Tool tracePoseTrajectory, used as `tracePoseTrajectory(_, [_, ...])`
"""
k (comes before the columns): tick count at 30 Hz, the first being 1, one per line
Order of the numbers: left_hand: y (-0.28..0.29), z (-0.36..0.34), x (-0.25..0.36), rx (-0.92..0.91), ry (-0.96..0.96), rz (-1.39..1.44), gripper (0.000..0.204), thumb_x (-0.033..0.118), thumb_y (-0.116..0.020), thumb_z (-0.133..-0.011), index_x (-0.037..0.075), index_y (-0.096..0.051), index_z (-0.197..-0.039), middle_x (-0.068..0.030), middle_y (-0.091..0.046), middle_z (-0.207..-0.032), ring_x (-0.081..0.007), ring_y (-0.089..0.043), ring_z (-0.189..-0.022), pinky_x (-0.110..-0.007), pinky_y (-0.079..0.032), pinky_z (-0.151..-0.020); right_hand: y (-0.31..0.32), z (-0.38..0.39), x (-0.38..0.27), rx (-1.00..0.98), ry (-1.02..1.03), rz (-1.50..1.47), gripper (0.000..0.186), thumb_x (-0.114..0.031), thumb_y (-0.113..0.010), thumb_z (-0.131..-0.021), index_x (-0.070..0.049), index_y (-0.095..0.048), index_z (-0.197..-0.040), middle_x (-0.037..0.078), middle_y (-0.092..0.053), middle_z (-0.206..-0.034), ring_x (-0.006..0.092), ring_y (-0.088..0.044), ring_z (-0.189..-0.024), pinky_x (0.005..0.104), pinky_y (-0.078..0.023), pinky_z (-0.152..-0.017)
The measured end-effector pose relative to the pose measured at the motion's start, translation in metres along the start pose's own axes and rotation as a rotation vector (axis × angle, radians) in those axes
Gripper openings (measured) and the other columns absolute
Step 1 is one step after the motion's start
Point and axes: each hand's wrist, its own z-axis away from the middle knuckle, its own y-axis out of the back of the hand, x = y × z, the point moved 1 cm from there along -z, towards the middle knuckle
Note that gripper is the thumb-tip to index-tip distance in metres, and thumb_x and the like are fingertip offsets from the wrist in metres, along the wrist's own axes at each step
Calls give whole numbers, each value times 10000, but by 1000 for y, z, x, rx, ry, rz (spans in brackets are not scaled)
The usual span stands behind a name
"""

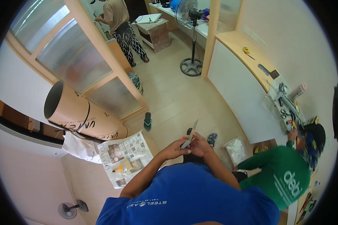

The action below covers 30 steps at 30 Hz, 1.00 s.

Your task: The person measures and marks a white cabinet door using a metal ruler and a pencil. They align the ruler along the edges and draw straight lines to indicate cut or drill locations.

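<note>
In front of my blue shirt, a slim grey knife (pixel 187 141) with a thin, pale blade points up and away to the right. My left hand (pixel 172 150) is closed around its lower end. The fingers of my right hand (pixel 200 146) close against its other side, partly hidden behind it. On the left, a sheet of newspaper (pixel 110 170) is spread out, and a paintbrush (pixel 124 166) with an orange handle lies on it. My left forearm passes beside the newspaper's right edge.
A large cardboard tube (pixel 95 118) lies left, beside a frosted partition (pixel 77 56). Close on my right, a co-worker in a green shirt (pixel 274 172) reaches to a counter (pixel 251 60) bearing tools. A clear bag (pixel 235 150), slipper (pixel 148 122) and standing fan (pixel 192 67) occupy the floor. Another person (pixel 118 22) stands beyond.
</note>
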Motion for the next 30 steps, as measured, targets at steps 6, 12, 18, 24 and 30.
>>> tracePoseTrajectory(6, [125, -131, 52, -99, -43, -146, 492, 366, -742, -945, 41, -578, -1276, -96, -590, -1154, -228, -554, -1132, -375, -452, -998, -25, -96, -161, 5, 87, 12, 567, -463, -539, -1017, 4, -606, -1331, 239, -655, -1354, 299, -697, -1041, 404, -541, -846])
tracePoseTrajectory(12, [230, -215, 69, -271, 102, 261, 736, 490, -704, -965, 37, -476, -1499, -120, -560, -1370, -231, -483, -1310, -383, -374, -1130, -68, -174, -306, -215, -72, 323, 632, -414, -532, -1024, 42, -478, -1459, 272, -612, -1404, 323, -667, -1210, 318, -578, -834])
tracePoseTrajectory(18, [330, -272, 66, -60, 69, 437, 739, 555, -687, -960, 30, -528, -1456, -100, -608, -1318, -228, -538, -1259, -386, -410, -1092, -94, -292, -395, -267, -204, 376, 634, -424, -554, -1028, 26, -478, -1468, 261, -613, -1405, 333, -646, -1257, 403, -562, -964])
tracePoseTrajectory(24, [476, -338, 49, 59, -103, 708, 575, 494, -646, -1008, 41, -597, -1358, -75, -645, -1212, -203, -614, -1099, -373, -491, -978, -114, -440, -476, -247, -189, 308, 548, -417, -566, -1032, -3, -555, -1389, 257, -637, -1371, 332, -669, -1208, 407, -557, -969])
tracePoseTrajectory(30, [636, -401, 96, 71, -107, 858, 510, 392, -658, -1024, 55, -564, -1396, -71, -649, -1246, -182, -620, -1107, -369, -510, -952, -140, -574, -562, -167, -59, 326, 467, -420, -588, -1026, -41, -626, -1298, 216, -697, -1298, 275, -691, -1151, 329, -555, -910])
